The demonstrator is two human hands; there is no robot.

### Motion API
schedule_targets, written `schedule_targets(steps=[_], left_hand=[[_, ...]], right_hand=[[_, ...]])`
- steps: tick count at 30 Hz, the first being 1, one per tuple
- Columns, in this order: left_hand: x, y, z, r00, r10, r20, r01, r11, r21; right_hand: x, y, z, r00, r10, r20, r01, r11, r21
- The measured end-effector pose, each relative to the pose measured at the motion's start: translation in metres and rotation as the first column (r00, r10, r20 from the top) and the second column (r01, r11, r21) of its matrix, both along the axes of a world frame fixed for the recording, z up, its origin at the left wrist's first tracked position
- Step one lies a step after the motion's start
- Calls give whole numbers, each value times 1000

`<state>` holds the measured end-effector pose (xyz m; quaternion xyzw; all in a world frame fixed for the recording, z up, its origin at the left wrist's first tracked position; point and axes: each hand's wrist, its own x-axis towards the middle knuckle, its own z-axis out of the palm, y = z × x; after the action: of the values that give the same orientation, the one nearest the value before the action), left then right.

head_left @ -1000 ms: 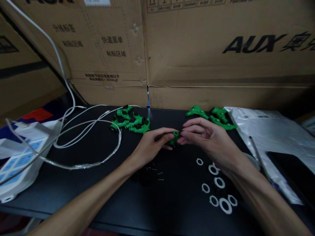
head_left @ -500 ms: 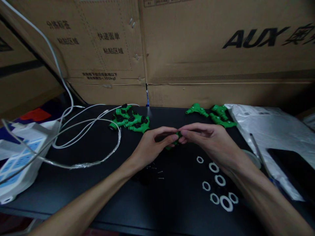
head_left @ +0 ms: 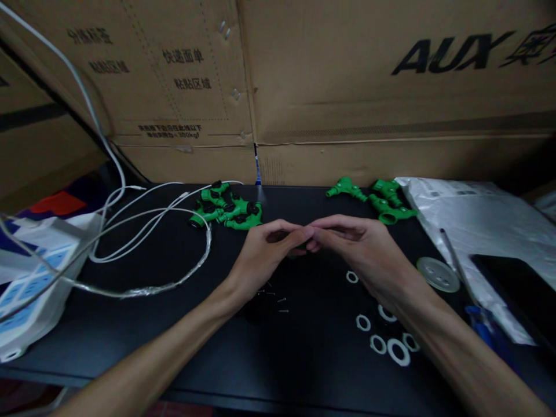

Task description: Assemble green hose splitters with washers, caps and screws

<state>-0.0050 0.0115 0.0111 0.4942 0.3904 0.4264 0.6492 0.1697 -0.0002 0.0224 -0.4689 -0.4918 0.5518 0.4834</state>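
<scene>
Green fitting — hidden now between my fingertips, mid-tabletop. My left hand (head_left: 264,255) and right hand (head_left: 360,249) meet tip to tip, pinched together around it — equally near; its long axis I cannot tell.

Head-worn view, close, downward over black table (head_left: 130,324)

Setting: small-parts assembly bench in a storeroom.
Cartons (head_left: 347,87) stacked behind a black surface (head_left: 304,347); green fittings (head_left: 226,209) in batches, white rings (head_left: 397,351), screws (head_left: 278,304), cables (head_left: 143,231) laid out.
</scene>
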Motion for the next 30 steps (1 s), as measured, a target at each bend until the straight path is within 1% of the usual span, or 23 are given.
schedule_targets(steps=[2,5,7,9,17,24,27,30], left_hand=[[1,-1,2,999,12,34,-10,999,-43],[2,-3,3,996,46,76,-39,995,-91],[3,-4,3,994,67,87,-58,993,-107],[3,-4,1,992,88,94,-77,991,-112],[4,-3,-5,985,93,147,-82,993,-79],[2,-3,-5,982,81,170,-58,989,-138],[1,-2,-4,977,78,200,-43,984,-170],[0,-2,-3,971,98,219,-53,978,-203]], right_hand=[[-2,0,1,998,-5,-56,3,999,-37],[-3,-2,2,985,-22,-172,-1,992,-129],[-4,-3,2,972,-49,-231,7,983,-182],[-4,-3,2,963,-70,-261,15,979,-206],[-5,-3,0,945,-105,-309,48,981,-186],[-4,-2,-4,951,-80,-300,35,988,-151],[-5,-2,-5,960,-70,-272,32,989,-142],[-4,-3,-4,981,-62,-183,40,992,-123]])
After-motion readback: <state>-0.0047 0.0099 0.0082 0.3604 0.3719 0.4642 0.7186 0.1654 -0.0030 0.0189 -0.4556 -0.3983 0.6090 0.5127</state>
